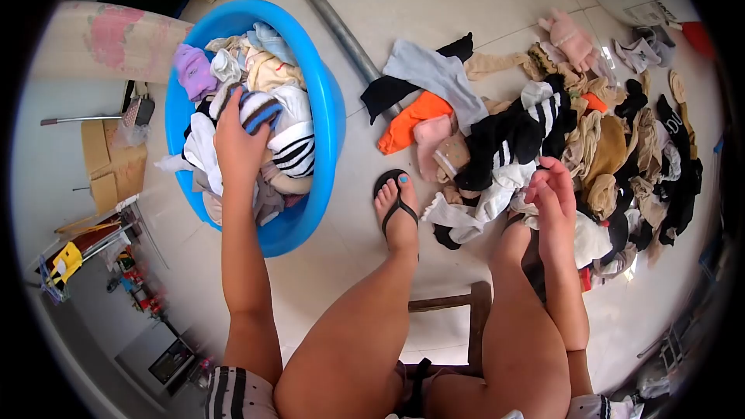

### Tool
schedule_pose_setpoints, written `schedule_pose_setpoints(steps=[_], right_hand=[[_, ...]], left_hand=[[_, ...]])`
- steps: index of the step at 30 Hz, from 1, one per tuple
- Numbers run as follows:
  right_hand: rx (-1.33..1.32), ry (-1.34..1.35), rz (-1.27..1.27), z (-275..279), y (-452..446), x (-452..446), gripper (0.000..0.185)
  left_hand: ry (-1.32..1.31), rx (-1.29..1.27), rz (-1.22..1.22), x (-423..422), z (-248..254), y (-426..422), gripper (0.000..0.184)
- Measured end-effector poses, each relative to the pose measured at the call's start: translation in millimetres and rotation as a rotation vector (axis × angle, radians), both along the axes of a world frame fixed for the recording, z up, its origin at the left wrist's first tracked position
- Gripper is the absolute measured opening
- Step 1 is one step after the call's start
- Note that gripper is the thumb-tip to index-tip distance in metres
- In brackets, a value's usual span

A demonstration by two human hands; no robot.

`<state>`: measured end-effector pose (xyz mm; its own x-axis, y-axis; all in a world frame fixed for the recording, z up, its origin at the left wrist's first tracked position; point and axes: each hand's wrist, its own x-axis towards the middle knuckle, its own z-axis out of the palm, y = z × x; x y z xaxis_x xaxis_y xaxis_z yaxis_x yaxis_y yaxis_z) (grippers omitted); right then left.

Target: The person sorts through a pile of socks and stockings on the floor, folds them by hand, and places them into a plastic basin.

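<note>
Inside the blue basin (330, 120), the left hand (239, 136) has its fingers curled on a striped sock (259, 111) (blue, brown and white) among other socks; the right hand's (552, 190) fingers hang loosely bent above the floor pile (594, 136), seemingly holding nothing.

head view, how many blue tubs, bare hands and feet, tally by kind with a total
Blue tub: 1
Hands: 2 (left hand, right hand)
Feet: 2 (left foot, right foot)
Total: 5
</note>
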<state>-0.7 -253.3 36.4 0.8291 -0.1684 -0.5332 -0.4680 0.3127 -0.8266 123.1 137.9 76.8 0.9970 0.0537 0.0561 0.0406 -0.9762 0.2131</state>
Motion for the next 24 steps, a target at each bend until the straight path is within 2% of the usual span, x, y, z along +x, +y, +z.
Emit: schedule_pose_setpoints(steps=[2, 5, 6, 7, 8, 10, 11, 12, 13, 14, 15, 17, 18, 19, 21, 23, 24], right_hand=[[0.004, -0.003, 0.003, 0.1, -3.3, -1.8, 0.029], [-0.017, -0.087, 0.027, 0.6, 2.8, -1.5, 0.031], [-0.055, -0.166, 0.059, 3.0, 5.6, -1.7, 0.032], [-0.032, -0.184, 0.127, 6.9, 6.2, -1.5, 0.043], [-0.072, -0.334, 0.19, 11.5, 10.5, 2.0, 0.052], [-0.066, -0.548, 0.314, 22.2, 19.0, 17.1, 0.071], [-0.014, -0.61, 0.373, 26.6, 22.3, 23.7, 0.08], [0.211, -0.538, 0.322, 28.0, 30.7, 24.6, 0.082], [0.435, -0.463, 0.265, 29.2, 37.8, 23.6, 0.084], [0.436, -0.247, 0.305, 32.4, 37.0, 21.7, 0.077], [0.377, -0.198, 0.309, 24.0, 37.8, 18.3, 0.063], [0.393, -0.1, 0.197, 21.9, 39.5, 14.4, 0.053], [0.315, -0.123, 0.164, 19.6, 40.3, 11.7, 0.045], [0.315, -0.12, 0.159, 19.2, 38.3, 10.1, 0.045], [0.217, -0.116, 0.296, 18.5, 34.1, 5.4, 0.037], [0.204, -0.094, 0.356, 16.0, 28.9, 1.0, 0.028], [0.117, -0.099, 0.401, 14.6, 22.3, 0.6, 0.028]], left_hand=[[-0.056, -0.164, 0.122, 2.9, 9.1, -1.5, 0.05], [-0.286, -0.746, 0.267, -15.9, 51.1, -20.9, 0.042], [-0.21, -1.095, 0.277, -23.5, 61.1, -36.4, 0.042], [-0.123, -1.447, 0.28, -30.5, 65.8, -49.9, 0.042], [0.15, -1.657, 0.117, -38.6, 57.8, -52.6, 0.044], [0.429, -1.94, 0.013, -51.7, 27.8, -80.9, 0.044], [0.565, -1.898, 0.102, -52.4, 23.1, -103.9, 0.044], [0.717, -1.69, 0.127, -52.3, 23.9, -125.5, 0.045], [0.788, -1.588, 0.119, -52.8, 23.3, -142.5, 0.049], [0.824, -1.787, 0.25, -53.9, 22.1, -157.0, 0.049], [0.846, -1.98, 0.39, -55.4, 19.9, -168.7, 0.051], [0.804, -2.164, 0.15, -63.0, 9.7, -183.4, 0.06], [0.756, -2.108, 0.159, -72.4, -0.2, -187.6, 0.06], [0.762, -2.107, 0.16, -73.8, -0.2, -193.7, 0.06], [0.807, -1.668, 0.136, -76.4, 2.7, -204.2, 0.056], [0.853, -1.93, 0.498, -75.8, -4.4, -208.0, 0.04], [0.852, -1.988, 0.561, -77.4, -7.5, -208.3, 0.038]])
